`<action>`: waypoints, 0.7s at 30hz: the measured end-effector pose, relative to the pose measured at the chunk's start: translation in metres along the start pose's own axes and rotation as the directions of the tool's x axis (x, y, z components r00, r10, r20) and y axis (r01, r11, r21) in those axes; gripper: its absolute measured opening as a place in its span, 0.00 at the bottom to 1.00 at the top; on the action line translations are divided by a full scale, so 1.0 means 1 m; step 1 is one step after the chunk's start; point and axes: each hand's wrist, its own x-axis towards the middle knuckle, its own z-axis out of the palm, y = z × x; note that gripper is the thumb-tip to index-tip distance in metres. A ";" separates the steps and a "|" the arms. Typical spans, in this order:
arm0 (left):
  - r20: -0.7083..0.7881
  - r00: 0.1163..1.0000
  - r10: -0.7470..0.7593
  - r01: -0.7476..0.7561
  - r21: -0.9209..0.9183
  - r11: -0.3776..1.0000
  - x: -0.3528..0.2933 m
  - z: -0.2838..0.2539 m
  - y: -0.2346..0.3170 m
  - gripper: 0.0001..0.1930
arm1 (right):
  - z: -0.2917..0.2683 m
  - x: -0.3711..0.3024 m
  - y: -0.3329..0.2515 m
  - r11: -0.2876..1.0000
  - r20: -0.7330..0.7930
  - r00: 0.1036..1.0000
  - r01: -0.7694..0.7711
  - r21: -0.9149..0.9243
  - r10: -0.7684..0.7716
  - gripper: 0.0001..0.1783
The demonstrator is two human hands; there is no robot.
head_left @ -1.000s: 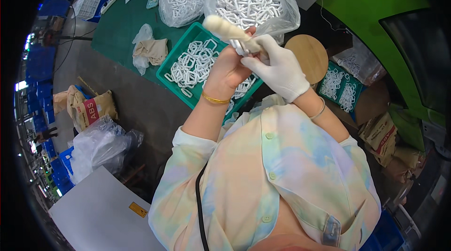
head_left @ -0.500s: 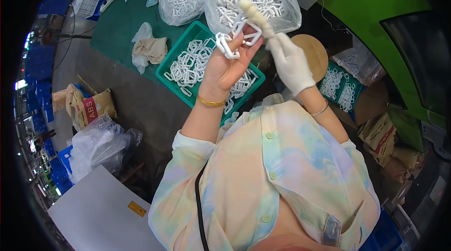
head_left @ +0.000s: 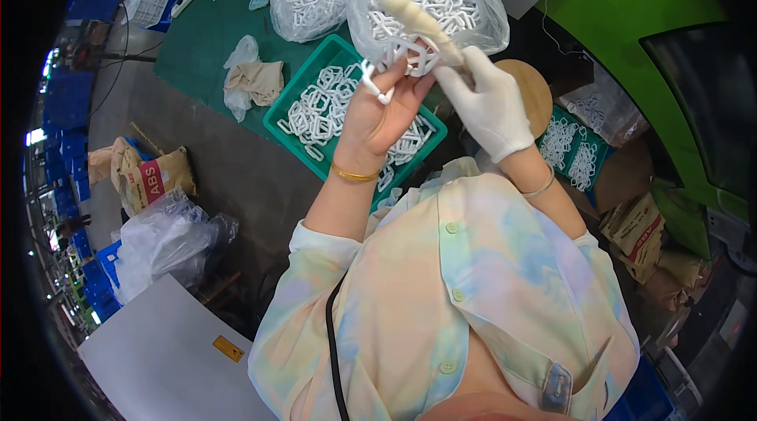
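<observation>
Green desk [head_left: 205, 50] lies ahead; my left hand [head_left: 378, 113] grips a white plastic frame [head_left: 394, 66], my gloved right hand [head_left: 489, 109] holds a stick [head_left: 422, 23] slanting over it.

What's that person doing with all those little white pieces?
A person is holding a white plastic frame piece up in the bare left hand. The gloved right hand grips a pale stick-like tool and holds it against the piece. Below the hands sits a green tray full of the same white pieces, with two clear bags of more behind it.
</observation>
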 end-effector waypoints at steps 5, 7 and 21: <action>-0.074 0.996 0.043 -0.044 -0.011 0.999 -0.001 -0.008 0.011 0.20 | -0.009 -0.007 0.018 0.993 0.167 0.985 -0.021 -0.112 0.040 0.12; -0.078 0.996 0.046 -0.048 -0.019 0.999 0.000 -0.001 0.014 0.20 | -0.012 -0.002 0.030 0.997 0.044 0.997 -0.064 -0.044 0.065 0.14; 0.099 0.988 0.122 -0.148 0.327 0.933 0.031 0.023 0.047 0.21 | -0.052 0.013 0.053 0.992 -0.139 0.982 -0.120 0.044 0.125 0.16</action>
